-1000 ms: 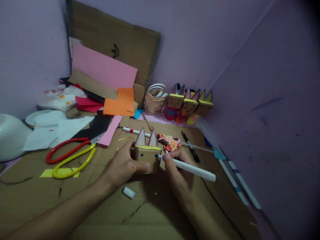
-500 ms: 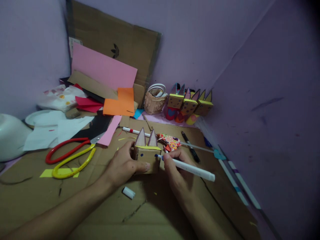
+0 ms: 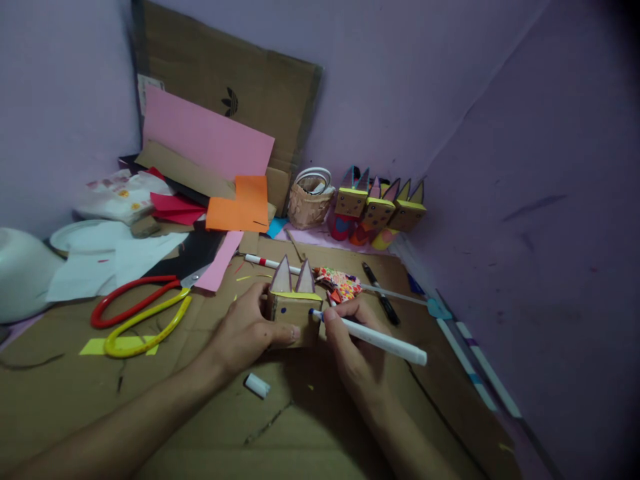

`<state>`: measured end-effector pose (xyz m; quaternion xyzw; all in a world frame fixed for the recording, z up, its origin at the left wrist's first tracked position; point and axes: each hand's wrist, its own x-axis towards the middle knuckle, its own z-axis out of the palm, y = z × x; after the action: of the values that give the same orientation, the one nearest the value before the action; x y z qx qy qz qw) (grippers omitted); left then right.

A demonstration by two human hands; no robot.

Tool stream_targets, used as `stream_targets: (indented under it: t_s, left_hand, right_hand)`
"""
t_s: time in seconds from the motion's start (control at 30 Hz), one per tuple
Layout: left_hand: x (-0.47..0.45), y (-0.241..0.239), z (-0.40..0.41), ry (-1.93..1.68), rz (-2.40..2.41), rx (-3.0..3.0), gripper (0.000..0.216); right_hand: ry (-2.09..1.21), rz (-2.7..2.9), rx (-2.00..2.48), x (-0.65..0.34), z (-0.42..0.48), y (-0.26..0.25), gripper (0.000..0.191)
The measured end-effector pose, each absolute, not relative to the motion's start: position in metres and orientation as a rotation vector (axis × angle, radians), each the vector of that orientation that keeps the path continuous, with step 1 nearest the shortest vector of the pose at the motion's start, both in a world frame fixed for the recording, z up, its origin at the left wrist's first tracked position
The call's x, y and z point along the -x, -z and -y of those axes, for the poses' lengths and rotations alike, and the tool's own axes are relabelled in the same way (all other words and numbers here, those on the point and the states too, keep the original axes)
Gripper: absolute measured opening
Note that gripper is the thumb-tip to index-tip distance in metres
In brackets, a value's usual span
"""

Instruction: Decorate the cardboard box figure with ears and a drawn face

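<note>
A small cardboard box figure (image 3: 294,312) with two pointed ears and a yellow top strip stands on the cardboard work surface (image 3: 150,413). My left hand (image 3: 245,331) wraps round its left side and front, holding it. My right hand (image 3: 350,340) pinches a white marker (image 3: 380,339), whose blue tip touches the box's front near its right edge. One blue dot shows on the front's left part. The marker's white cap (image 3: 257,385) lies just below my left hand.
Red-and-yellow scissors (image 3: 140,312) lie to the left with coloured paper sheets (image 3: 207,140) behind. Three finished eared figures (image 3: 380,210) and a small woven basket (image 3: 310,200) stand by the back wall. A black pen (image 3: 381,293), patterned paper scrap (image 3: 340,283) and a red-tipped marker (image 3: 265,261) lie behind the box.
The marker tip has shifted slightly left onto the box's front and my right hand has tilted a little; the left hand and the box have stayed put.
</note>
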<state>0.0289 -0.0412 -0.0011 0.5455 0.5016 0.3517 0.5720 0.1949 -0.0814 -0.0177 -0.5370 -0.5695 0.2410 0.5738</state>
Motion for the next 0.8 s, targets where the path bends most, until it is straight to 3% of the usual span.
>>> stream_targets:
  t_s: [0.8]
  left_hand:
    - [-0.0286, -0.0008, 0.0413, -0.814, -1.179, -1.271, 0.06]
  right_hand:
    - [-0.493, 1.366, 1.231, -0.1945, 0.0798, 0.0171, 0.021]
